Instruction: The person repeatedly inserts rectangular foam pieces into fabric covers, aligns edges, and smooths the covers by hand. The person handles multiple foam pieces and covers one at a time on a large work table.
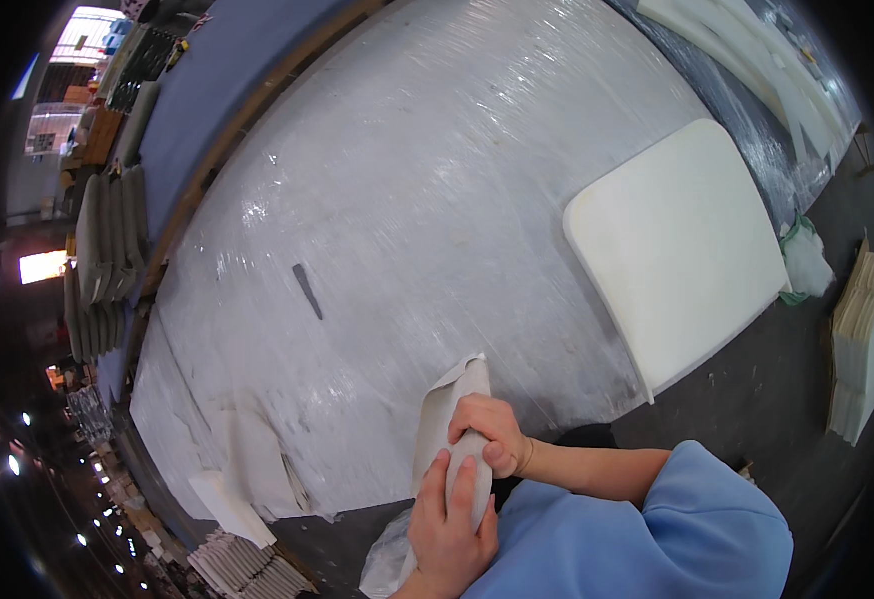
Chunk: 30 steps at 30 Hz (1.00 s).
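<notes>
A light grey-beige piece of fabric (439, 419), folded over and bunched into a narrow shape, lies at the table's near edge in front of me. Around its upper part my right hand (487, 429) is closed, fingers curled over the cloth. My left hand (449, 529) grips the lower part from the left, with its fingers laid over the fabric. The palms and the inside of the fold are hidden. To the right, a flat white foam cushion pad (677, 250) with rounded corners rests on the table, apart from both hands.
Clear plastic film covers the table (387, 200). A dark grey strip (307, 292) lies left of centre. Folded pale fabric (257, 454) and a white block (230, 507) sit at the near left. White foam pieces (757, 50) lie at the far right; stacked sheets (857, 339) stand beyond the right edge.
</notes>
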Available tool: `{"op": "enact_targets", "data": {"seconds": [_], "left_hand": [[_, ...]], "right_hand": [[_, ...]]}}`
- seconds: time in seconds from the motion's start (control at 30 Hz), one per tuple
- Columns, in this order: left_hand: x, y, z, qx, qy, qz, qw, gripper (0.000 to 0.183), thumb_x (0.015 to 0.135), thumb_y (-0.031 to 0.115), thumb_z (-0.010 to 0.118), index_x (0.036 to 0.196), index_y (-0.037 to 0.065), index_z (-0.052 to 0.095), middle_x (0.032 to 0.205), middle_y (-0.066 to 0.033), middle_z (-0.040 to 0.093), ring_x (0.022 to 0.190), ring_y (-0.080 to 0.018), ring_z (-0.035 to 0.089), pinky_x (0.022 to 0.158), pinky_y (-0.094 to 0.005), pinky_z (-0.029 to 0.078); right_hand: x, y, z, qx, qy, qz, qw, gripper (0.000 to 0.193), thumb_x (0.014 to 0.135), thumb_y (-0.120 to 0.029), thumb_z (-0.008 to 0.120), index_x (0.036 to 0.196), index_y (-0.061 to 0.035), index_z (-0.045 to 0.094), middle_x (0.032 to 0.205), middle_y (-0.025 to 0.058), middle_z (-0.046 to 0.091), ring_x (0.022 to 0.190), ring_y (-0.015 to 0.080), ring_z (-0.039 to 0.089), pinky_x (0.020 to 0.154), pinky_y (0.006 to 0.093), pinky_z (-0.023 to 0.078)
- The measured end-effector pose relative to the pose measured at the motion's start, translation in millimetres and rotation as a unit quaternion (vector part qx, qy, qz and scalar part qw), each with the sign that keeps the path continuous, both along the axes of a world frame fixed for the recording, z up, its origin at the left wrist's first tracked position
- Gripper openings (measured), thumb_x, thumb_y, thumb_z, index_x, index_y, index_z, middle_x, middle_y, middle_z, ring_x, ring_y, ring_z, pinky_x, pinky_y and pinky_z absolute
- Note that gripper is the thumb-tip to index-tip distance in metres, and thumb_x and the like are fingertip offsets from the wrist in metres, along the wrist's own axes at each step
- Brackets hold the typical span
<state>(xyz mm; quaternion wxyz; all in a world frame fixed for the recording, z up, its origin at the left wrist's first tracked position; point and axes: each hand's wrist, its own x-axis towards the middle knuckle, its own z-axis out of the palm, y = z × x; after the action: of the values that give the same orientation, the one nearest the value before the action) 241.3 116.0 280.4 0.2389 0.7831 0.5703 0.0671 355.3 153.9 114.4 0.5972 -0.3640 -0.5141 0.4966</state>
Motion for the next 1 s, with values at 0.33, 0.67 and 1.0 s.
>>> {"op": "enact_targets", "data": {"seconds": [0.33,0.67,1.0], "left_hand": [[6,3,2,-0.014,-0.006,-0.047,0.999,0.058,0.091,0.015,0.074,0.146,0.007,0.058,0.145,-0.0304,0.054,0.126,-0.0493,0.06,0.105,-0.0524,0.053],[-27,16,-13,-0.244,-0.297,0.104,0.917,0.084,0.104,0.053,0.057,0.167,0.008,0.023,0.165,-0.029,0.035,0.151,-0.0441,0.038,0.125,-0.0528,0.029],[-17,71,-53,-0.321,-0.392,0.07,0.86,0.086,0.111,0.065,0.024,0.171,0.009,-0.001,0.175,-0.027,0.011,0.162,-0.0386,0.015,0.13,-0.0491,0.016]], "right_hand": [[-3,-1,-46,-0.082,0.05,-0.02,0.995,0.075,0.103,-0.068,0.03,0.086,-0.0037,0.063,0.078,0.0122,0.06,0.071,0.0312,0.06,0.069,0.0386,0.047],[-3,-6,-50,-0.202,0.066,0.059,0.975,0.063,0.108,-0.058,0.04,0.107,-0.0005,0.065,0.102,0.0108,0.068,0.098,0.0216,0.062,0.093,0.036,0.048],[-6,-25,72,-0.192,0.153,-0.038,0.969,0.077,0.108,-0.065,0.039,0.152,-0.0019,0.038,0.149,0.014,0.049,0.142,0.0238,0.044,0.124,0.0434,0.028]]}}
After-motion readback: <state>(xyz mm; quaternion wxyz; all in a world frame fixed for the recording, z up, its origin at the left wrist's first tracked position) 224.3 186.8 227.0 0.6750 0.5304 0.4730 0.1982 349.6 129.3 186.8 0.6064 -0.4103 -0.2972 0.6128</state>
